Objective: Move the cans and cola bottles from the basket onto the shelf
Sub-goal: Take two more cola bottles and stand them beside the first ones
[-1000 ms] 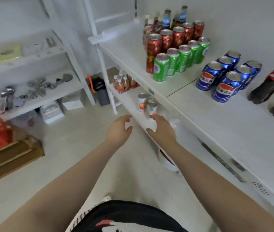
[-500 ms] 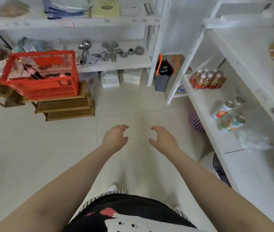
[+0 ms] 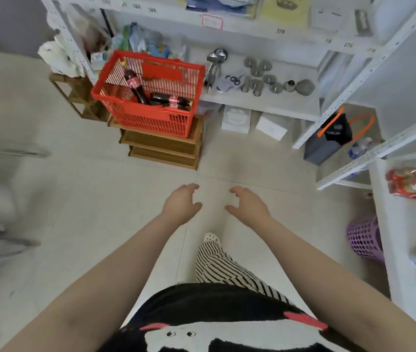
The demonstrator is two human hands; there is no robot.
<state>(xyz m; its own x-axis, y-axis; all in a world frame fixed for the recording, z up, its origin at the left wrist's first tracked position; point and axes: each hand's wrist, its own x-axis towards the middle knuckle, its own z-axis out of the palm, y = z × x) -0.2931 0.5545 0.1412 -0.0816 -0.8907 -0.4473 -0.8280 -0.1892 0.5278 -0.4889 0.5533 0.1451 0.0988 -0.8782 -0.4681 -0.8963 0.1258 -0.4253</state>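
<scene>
Hands out front over the tile floor (image 3: 100, 204), both empty. Left hand (image 3: 180, 203) and right hand (image 3: 248, 205) loosely curled with fingers apart, palms facing each other, gripping nothing. Red basket (image 3: 151, 118) well ahead, up on stacked wooden crates (image 3: 163, 148), beside the white rack (image 3: 265, 102) of metal kitchenware. Inside it, two cola bottles: one (image 3: 135, 86) leaning up, one (image 3: 171, 100) lying flat. Couldn't spot any cans in there. White shelf (image 3: 405, 250) way off on the right edge.

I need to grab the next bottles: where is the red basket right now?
In the head view the red basket sits upper left, on a stack of wooden crates on the floor, just left of the shelf holding metal cups; cola bottles lie inside.
</scene>
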